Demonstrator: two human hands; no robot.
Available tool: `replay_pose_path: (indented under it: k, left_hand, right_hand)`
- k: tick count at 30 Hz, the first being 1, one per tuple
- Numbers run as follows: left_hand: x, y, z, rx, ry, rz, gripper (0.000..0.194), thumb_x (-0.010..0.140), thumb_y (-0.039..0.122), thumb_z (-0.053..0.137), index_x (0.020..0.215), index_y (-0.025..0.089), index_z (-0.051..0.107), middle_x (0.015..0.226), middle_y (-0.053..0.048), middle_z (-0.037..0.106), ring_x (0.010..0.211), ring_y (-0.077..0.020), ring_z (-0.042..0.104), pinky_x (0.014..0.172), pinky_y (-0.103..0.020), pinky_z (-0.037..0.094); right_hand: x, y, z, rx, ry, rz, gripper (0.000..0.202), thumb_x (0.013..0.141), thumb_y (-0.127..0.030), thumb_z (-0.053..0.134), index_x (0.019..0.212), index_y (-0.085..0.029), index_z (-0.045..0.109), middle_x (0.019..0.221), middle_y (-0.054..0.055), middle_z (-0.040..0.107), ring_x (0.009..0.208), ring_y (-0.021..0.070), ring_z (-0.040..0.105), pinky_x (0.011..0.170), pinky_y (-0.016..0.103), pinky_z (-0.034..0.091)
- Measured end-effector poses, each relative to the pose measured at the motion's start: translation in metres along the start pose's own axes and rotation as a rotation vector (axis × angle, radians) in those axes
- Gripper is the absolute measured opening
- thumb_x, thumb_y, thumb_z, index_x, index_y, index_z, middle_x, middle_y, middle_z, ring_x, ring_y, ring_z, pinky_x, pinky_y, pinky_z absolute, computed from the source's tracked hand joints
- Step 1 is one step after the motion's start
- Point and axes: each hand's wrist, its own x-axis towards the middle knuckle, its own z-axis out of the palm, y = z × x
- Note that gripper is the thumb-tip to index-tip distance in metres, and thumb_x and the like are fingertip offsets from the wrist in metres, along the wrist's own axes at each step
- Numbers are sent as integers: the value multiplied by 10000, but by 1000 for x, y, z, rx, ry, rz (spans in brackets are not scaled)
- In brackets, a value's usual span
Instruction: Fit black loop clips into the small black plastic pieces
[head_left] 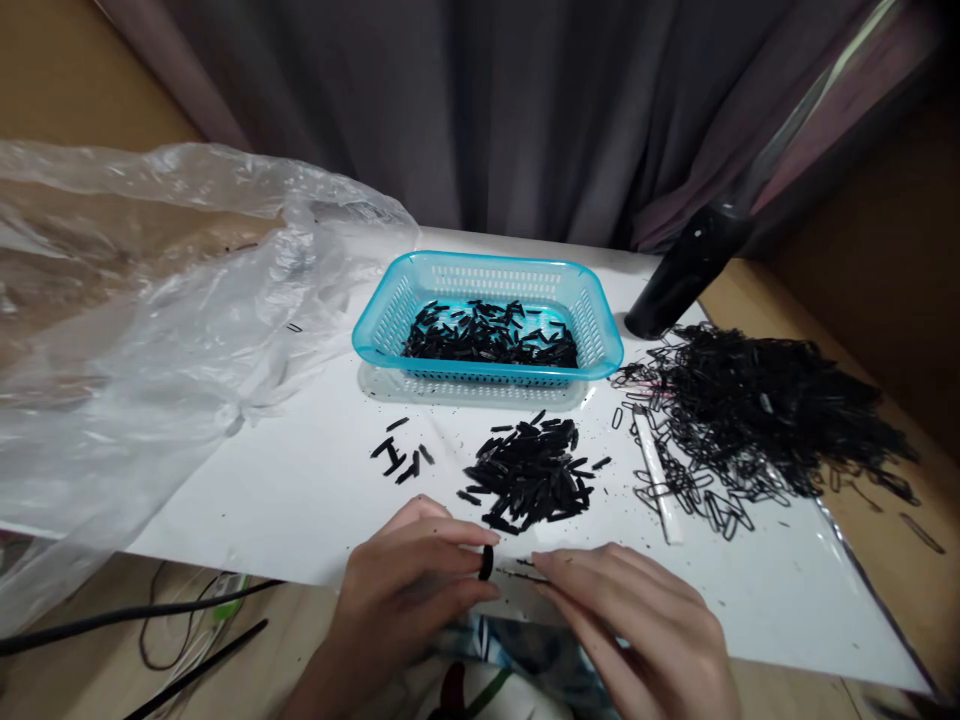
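Note:
Near the front edge of the white table, my left hand (416,570) pinches a small black piece (487,563) between thumb and fingertips. My right hand (630,610) faces it, its fingertips closed on a thin dark wire-like piece (525,575). A small gap separates the two held pieces. Just beyond my hands lies a pile of short black pieces (532,475), with several more pieces (405,455) scattered to its left. Behind them is a blue basket (491,372) holding many similar black pieces. A large heap of black wire loops (765,410) lies on the right.
Crumpled clear plastic (247,330) covers the left side of the white table (247,500). A black cylindrical object (686,270) stands at the back right. A white strip (658,480) lies beside the loops. Cables (187,610) hang below at left; a dark curtain (450,120) is behind.

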Motion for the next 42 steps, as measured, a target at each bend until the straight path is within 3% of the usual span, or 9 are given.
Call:
replay_pose_path:
  k: [11,23,35,39,42]
  left_hand:
    - [0,-2,-1,107,-10,9,95,854,241,796,805,228,717,836,-15,805,678,-161,676,651,-284,541]
    - [0,0,0,143,-21,12,132,842,203,798,777,225,686,858,6,797,698,-150,673,674,-285,524]
    - [-3,1,0,234,-57,55,112,879,187,756,801,222,685,877,0,796,711,-149,665,694,-283,502]
    - [-3,4,-2,163,-92,42,104,887,174,744,807,220,698,884,-5,798,728,-147,655,695,-264,518]
    - [-2,8,-3,61,-107,20,112,881,167,750,793,217,700,856,-13,797,720,-152,654,669,-255,531]
  right_hand:
    - [0,-4,-2,-120,-21,-53,230,993,-141,520,999,-182,746,895,26,810,693,148,751,610,244,606]
    - [-3,2,-3,-83,-109,-47,217,993,-138,535,1074,-156,736,945,67,796,736,153,729,642,239,600]
    - [-14,5,3,-94,-116,-21,280,963,-71,506,1116,-178,715,974,62,782,738,169,710,628,271,580]
    - [-15,5,2,51,-123,18,259,995,-110,498,1113,-197,711,915,48,775,730,168,699,621,277,561]
    - [-9,2,-1,249,-128,65,252,950,-79,577,1087,-221,733,885,21,784,738,147,721,643,247,577]
